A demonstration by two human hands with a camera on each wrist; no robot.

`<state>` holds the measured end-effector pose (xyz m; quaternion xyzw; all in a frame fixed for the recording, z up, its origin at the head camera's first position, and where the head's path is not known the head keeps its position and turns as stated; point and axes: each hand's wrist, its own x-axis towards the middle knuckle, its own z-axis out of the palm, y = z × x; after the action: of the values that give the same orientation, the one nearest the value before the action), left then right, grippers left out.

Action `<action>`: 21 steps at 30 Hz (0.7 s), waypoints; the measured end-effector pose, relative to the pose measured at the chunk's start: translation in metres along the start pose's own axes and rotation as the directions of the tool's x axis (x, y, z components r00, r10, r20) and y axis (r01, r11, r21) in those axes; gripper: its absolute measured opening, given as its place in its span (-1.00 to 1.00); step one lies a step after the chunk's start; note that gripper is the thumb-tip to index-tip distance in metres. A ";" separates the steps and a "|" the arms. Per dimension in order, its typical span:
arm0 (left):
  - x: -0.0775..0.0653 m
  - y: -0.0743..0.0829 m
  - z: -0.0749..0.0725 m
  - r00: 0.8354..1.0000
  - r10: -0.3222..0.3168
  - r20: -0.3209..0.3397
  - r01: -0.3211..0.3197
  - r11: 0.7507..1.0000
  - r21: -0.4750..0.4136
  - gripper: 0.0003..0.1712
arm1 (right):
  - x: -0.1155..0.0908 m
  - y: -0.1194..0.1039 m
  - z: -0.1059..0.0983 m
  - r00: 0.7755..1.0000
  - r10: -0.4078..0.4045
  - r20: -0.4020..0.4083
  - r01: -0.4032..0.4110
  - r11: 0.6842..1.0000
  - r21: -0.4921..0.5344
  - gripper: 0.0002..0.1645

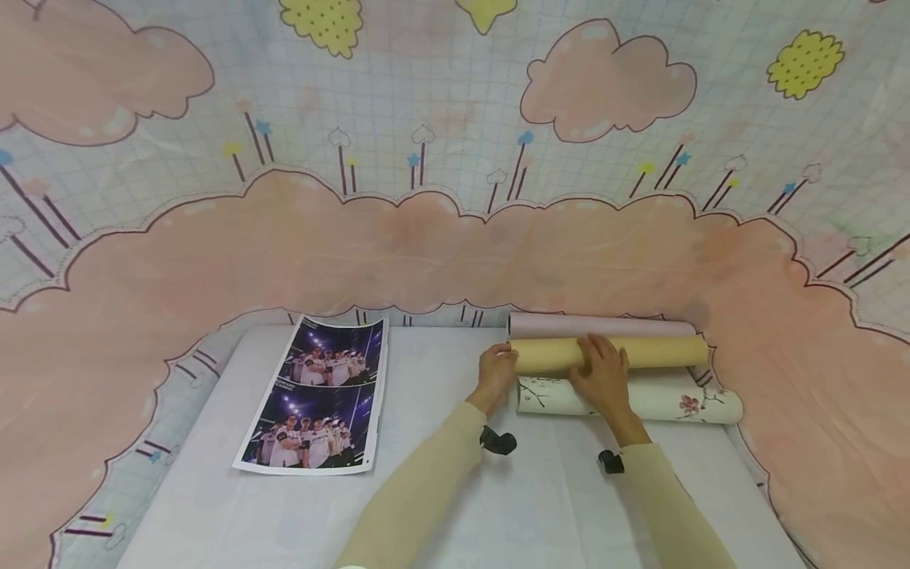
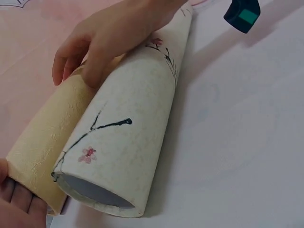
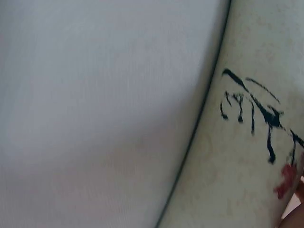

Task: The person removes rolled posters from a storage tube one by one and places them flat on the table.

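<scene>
A yellow wallpaper roll (image 1: 668, 352) lies across the right back of the white table in the head view. My left hand (image 1: 494, 375) holds its left end, the thumb outside and the fingers at the rim, as the left wrist view shows. From above, my right hand (image 1: 604, 383) grips the yellow roll near its middle, fingers bent over it. Closer to me lies a white wallpaper roll (image 2: 114, 142) with dark branches and pink blossoms, its hollow end facing the left wrist camera. The right wrist view shows mostly this white roll (image 3: 237, 156).
Behind the yellow roll lies a pale pink roll (image 1: 604, 325). On the left of the white table (image 1: 441, 506) is a sheet with two group photos (image 1: 313, 427). A patterned curtain (image 1: 398, 261) surrounds the table's back and sides. Black wrist devices (image 1: 500, 441) show at both sleeves.
</scene>
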<state>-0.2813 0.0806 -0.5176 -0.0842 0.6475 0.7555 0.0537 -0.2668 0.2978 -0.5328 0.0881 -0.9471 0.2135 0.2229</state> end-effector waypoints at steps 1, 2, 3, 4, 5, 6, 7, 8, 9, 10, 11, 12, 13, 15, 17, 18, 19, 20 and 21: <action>0.000 0.001 -0.001 1.000 -0.001 -0.002 0.001 1.000 -0.013 -0.71 | 0.000 0.000 -0.002 1.000 -0.015 -0.008 0.015 1.000 -0.014 -0.31; -0.001 0.002 -0.002 1.000 -0.002 -0.004 0.002 1.000 -0.024 -0.71 | 0.000 -0.001 -0.004 0.999 -0.031 -0.013 0.031 0.999 -0.023 -0.30; -0.001 0.004 -0.002 1.000 0.000 -0.004 0.000 1.000 -0.030 -0.71 | 0.000 -0.001 -0.006 0.999 -0.048 -0.018 0.047 0.998 -0.040 -0.29; -0.001 0.005 -0.003 1.000 0.001 -0.004 -0.001 0.999 -0.035 -0.71 | 0.000 -0.002 -0.009 0.998 -0.067 -0.019 0.065 0.996 -0.056 -0.26; -0.002 0.007 -0.003 1.000 0.008 -0.004 -0.009 0.999 -0.033 -0.72 | 0.001 -0.003 -0.012 0.996 -0.083 -0.019 0.082 0.994 -0.067 -0.23; -0.002 0.009 -0.004 1.000 0.020 -0.003 -0.020 0.999 -0.026 -0.72 | 0.001 -0.004 -0.014 0.995 -0.097 -0.016 0.095 0.992 -0.077 -0.20; -0.003 0.011 -0.004 1.000 0.028 -0.001 -0.028 0.999 -0.023 -0.72 | 0.002 -0.005 -0.017 0.994 -0.112 -0.012 0.111 0.990 -0.089 -0.18; -0.004 0.013 -0.005 0.999 0.032 0.003 -0.032 0.999 -0.021 -0.71 | 0.002 -0.006 -0.021 0.992 -0.125 -0.007 0.123 0.987 -0.102 -0.15; -0.005 0.015 -0.005 0.999 0.036 0.007 -0.036 0.999 -0.021 -0.71 | 0.003 -0.007 -0.024 0.990 -0.138 -0.005 0.136 0.983 -0.121 -0.13; -0.006 0.018 -0.006 0.999 0.037 0.016 -0.036 0.999 -0.024 -0.70 | 0.004 -0.008 -0.027 0.989 -0.148 -0.002 0.147 0.979 -0.138 -0.11; -0.007 0.019 -0.007 0.999 0.039 0.026 -0.039 0.999 -0.023 -0.68 | 0.004 -0.009 -0.030 0.987 -0.161 -0.004 0.158 0.975 -0.156 -0.10; -0.008 0.021 -0.008 0.999 0.040 0.036 -0.039 0.999 -0.024 -0.68 | 0.005 -0.009 -0.032 0.985 -0.174 -0.005 0.170 0.970 -0.175 -0.09; -0.010 0.023 -0.009 0.998 0.035 0.050 -0.033 0.999 -0.030 -0.68 | 0.005 -0.010 -0.035 0.982 -0.189 -0.005 0.184 0.963 -0.198 -0.08; -0.013 0.026 -0.011 0.997 0.030 0.072 -0.028 0.999 -0.035 -0.68 | 0.006 -0.011 -0.040 0.977 -0.215 -0.001 0.209 0.948 -0.240 -0.04; -0.016 0.029 -0.014 0.996 0.029 0.087 -0.026 0.999 -0.025 -0.69 | 0.006 -0.013 -0.044 0.971 -0.238 0.003 0.230 0.935 -0.270 0.00; -0.018 0.030 -0.016 0.995 0.026 0.092 -0.024 0.999 -0.028 -0.69 | 0.006 -0.013 -0.046 0.969 -0.248 0.005 0.239 0.929 -0.282 0.01; -0.020 0.032 -0.017 0.995 0.024 0.096 -0.022 0.999 -0.026 -0.69 | 0.005 -0.014 -0.047 0.966 -0.257 0.008 0.248 0.924 -0.290 0.02; -0.022 0.033 -0.019 0.995 0.024 0.096 -0.022 1.000 -0.021 -0.69 | 0.005 -0.016 -0.049 0.964 -0.266 0.008 0.256 0.920 -0.298 0.02; -0.024 0.034 -0.020 0.995 0.025 0.094 -0.023 0.999 -0.023 -0.68 | 0.005 -0.017 -0.050 0.962 -0.275 0.007 0.264 0.917 -0.301 0.02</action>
<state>-0.2636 0.0565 -0.4827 -0.0411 0.6371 0.7661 0.0743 -0.2473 0.3044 -0.4835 0.1791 -0.9432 0.0368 0.2775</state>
